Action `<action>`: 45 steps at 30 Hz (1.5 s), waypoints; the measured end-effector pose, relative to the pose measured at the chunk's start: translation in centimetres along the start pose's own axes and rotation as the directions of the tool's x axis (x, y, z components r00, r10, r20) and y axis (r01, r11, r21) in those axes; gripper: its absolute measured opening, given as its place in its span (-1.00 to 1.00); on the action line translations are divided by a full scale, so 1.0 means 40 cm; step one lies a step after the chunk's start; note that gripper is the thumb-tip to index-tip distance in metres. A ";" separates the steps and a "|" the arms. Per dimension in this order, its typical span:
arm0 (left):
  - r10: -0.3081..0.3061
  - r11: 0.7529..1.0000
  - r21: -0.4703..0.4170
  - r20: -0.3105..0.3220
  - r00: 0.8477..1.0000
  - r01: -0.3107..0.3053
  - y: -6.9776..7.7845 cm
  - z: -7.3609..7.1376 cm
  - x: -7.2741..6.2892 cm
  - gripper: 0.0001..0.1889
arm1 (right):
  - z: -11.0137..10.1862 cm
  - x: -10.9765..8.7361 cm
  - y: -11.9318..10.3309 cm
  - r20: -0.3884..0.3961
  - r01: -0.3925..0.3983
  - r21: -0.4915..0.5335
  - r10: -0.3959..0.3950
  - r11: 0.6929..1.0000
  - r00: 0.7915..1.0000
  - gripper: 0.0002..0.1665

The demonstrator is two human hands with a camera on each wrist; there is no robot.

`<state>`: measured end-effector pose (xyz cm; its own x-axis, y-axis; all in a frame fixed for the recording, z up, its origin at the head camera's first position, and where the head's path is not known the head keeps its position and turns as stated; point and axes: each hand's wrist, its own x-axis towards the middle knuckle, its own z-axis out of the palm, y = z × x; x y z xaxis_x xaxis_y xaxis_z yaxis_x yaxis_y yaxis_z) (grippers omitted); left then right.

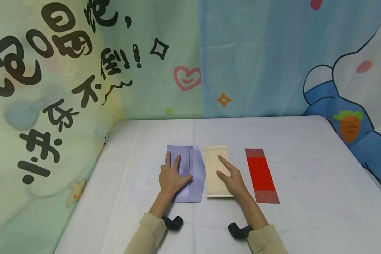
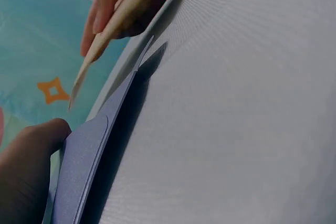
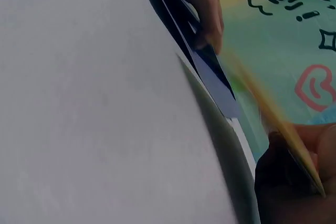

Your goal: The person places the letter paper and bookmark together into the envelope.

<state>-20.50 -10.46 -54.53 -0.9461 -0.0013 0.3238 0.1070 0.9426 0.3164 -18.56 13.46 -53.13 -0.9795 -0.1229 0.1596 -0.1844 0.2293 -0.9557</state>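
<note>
A purple envelope lies in front of my left hand, its pointed flap turned out to the right. The fingers of that hand are straight and spread over the envelope's front, with the thumb at the edge of its opening. In the right wrist view, a dark gap shows in the mouth of the envelope. My right hand holds a cream sheet of lined letter paper, fingers on both its faces. The letter paper is raised and tilted above the table in the left wrist view, close to the flap.
A red paper strip with patterned ends lies right of the letter paper. White cloth covers the table. Printed curtains hang behind and to the left. Each wrist wears a black camera mount.
</note>
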 end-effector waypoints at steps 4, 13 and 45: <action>-0.004 1.000 0.002 -0.002 1.000 0.004 0.000 -0.002 0.000 -0.08 | 0.029 0.011 -0.019 0.037 0.001 0.071 -0.004 0.997 0.999 -0.35; -0.005 1.000 0.003 0.013 1.000 0.005 0.007 -0.009 -0.002 -0.08 | 0.076 0.031 -0.017 0.123 -0.021 -0.066 0.029 0.998 0.992 -0.26; -0.027 1.000 0.005 0.047 0.999 0.026 0.008 -0.007 -0.001 -0.07 | 0.153 0.046 -0.015 0.167 0.213 -0.561 -0.142 0.800 0.976 -0.06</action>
<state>-20.34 -10.25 -54.20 -0.9618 -0.0107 0.2735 0.0805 0.9439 0.3204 -19.75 7.19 -53.79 -0.9159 -0.3139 0.2504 -0.4014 0.6987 -0.5922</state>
